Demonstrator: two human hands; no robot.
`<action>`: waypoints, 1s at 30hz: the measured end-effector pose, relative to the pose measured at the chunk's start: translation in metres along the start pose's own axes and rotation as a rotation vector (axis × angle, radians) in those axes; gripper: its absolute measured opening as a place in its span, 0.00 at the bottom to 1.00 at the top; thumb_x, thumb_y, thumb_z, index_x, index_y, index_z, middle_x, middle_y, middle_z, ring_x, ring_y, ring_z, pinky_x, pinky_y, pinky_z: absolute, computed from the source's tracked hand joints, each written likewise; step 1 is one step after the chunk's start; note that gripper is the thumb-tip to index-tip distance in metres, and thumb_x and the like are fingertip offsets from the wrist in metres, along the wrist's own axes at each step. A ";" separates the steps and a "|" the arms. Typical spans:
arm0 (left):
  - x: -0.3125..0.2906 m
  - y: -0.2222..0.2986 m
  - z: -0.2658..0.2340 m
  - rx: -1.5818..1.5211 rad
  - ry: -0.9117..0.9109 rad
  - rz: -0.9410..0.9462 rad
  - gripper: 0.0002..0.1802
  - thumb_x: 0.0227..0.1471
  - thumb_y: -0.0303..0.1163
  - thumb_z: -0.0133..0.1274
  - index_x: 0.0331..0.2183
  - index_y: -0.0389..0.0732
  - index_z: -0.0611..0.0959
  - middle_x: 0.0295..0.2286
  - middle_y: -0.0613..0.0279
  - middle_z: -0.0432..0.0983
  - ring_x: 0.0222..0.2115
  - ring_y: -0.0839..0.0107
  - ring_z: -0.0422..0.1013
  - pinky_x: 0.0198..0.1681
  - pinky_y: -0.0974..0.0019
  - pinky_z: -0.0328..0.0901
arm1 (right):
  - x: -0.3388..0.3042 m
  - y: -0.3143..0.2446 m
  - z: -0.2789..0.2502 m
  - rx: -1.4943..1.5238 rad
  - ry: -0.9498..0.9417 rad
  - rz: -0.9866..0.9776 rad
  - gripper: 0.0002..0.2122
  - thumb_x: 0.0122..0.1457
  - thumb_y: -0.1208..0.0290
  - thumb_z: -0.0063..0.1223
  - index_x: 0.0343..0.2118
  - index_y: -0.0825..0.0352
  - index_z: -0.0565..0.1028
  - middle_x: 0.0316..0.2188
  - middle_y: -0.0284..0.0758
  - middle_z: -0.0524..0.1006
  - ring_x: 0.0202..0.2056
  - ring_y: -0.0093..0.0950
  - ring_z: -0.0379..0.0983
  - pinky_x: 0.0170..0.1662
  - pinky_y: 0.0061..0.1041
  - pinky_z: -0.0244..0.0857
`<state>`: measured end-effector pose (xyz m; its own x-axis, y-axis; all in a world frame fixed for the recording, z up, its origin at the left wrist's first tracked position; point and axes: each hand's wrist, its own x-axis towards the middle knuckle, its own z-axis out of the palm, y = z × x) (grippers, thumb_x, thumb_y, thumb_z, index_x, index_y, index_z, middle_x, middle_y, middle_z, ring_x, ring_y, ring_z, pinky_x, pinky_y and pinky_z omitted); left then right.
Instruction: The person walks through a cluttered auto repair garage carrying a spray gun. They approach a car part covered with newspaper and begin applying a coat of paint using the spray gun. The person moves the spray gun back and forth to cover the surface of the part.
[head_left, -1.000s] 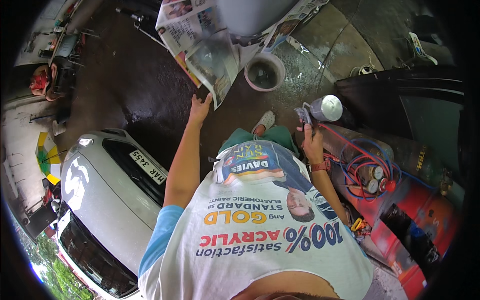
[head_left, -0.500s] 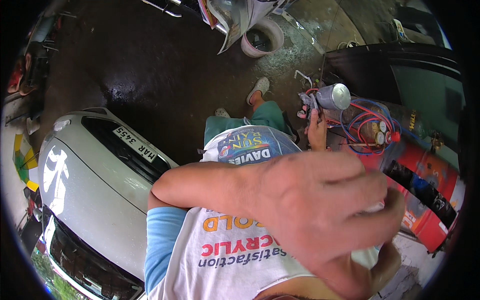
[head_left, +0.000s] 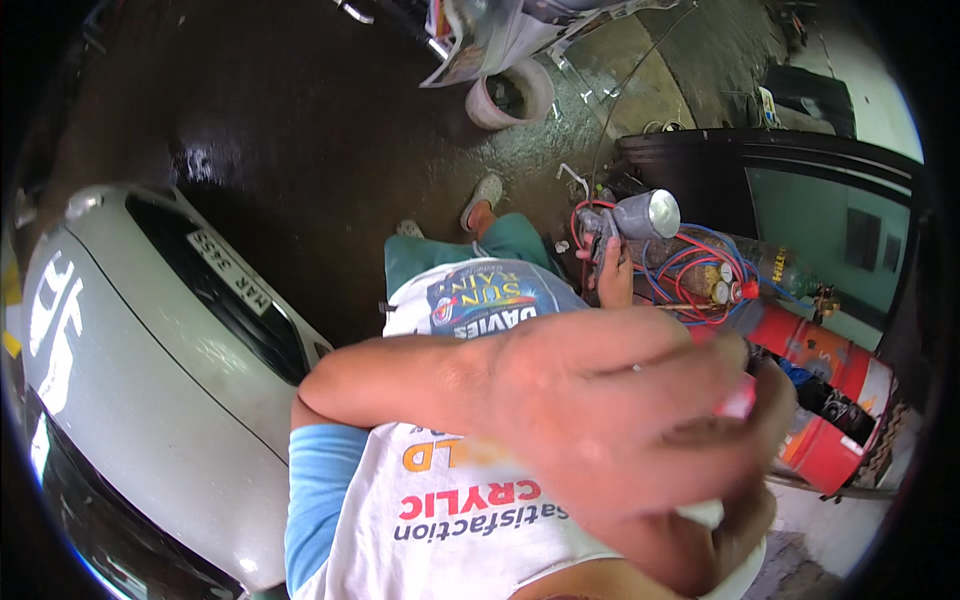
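Note:
My left arm, in a light blue sleeve, bends across my chest. My left hand [head_left: 620, 430] looms large and blurred close to the camera, fingers curled. A small pinkish-white patch shows between those fingers, and I cannot make out whether it is a held thing or a nail. Farther out, beyond it, my right hand [head_left: 614, 278] is wrapped round the grip of a spray gun [head_left: 602, 225]. The gun's round grey metal cup [head_left: 648, 215] tilts to the right. Most of my right forearm is hidden behind my left hand.
A white car [head_left: 165, 340] stands at my left. On my right are a red drum [head_left: 815, 350], red and blue hoses [head_left: 690, 270] with gauges, a gas cylinder [head_left: 785, 265] and a dark panel with glass [head_left: 820, 235]. Ahead are a bucket [head_left: 480, 105] and hanging newspaper sheets [head_left: 490, 40].
The view has turned, so the car has slid left and the right-hand things shifted left too. My left hand has moved slightly, fingers still curled. The spray gun stays in my right hand.

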<state>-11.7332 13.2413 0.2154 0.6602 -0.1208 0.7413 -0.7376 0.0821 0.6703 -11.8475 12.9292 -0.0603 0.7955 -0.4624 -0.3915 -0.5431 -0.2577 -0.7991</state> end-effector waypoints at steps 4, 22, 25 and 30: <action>-0.031 -0.013 0.003 -0.042 0.165 0.097 0.09 0.34 0.34 0.60 0.25 0.50 0.80 0.28 0.60 0.81 0.25 0.69 0.74 0.23 0.70 0.67 | 0.001 -0.014 0.005 -0.041 -0.025 -0.064 0.28 0.74 0.48 0.32 0.53 0.71 0.74 0.44 0.38 0.83 0.30 0.23 0.80 0.18 0.20 0.65; -0.143 -0.134 -0.015 0.279 0.070 -0.245 0.14 0.46 0.44 0.68 0.28 0.45 0.83 0.32 0.60 0.80 0.31 0.60 0.77 0.30 0.62 0.69 | 0.006 -0.023 -0.007 -0.066 -0.194 0.111 0.25 0.75 0.50 0.35 0.56 0.69 0.71 0.39 0.36 0.83 0.30 0.20 0.78 0.21 0.18 0.65; -0.231 -0.202 -0.010 0.207 0.091 -0.884 0.20 0.53 0.39 0.65 0.42 0.37 0.80 0.39 0.49 0.80 0.42 0.50 0.78 0.44 0.55 0.72 | 0.014 -0.049 0.011 -0.185 -0.285 -0.008 0.26 0.74 0.51 0.36 0.62 0.69 0.64 0.45 0.41 0.81 0.42 0.25 0.80 0.21 0.18 0.66; -0.513 -0.251 0.001 0.215 0.169 -1.460 0.26 0.60 0.46 0.59 0.51 0.37 0.78 0.47 0.48 0.79 0.49 0.57 0.75 0.54 0.60 0.67 | 0.030 -0.058 0.025 -0.244 -0.436 -0.085 0.28 0.74 0.51 0.37 0.68 0.65 0.58 0.51 0.43 0.78 0.46 0.27 0.80 0.22 0.16 0.67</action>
<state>-11.8863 13.2821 -0.3333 0.8147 0.1491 -0.5603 0.5789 -0.1538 0.8008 -11.7856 12.9518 -0.0369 0.8496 -0.0477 -0.5253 -0.4771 -0.4943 -0.7267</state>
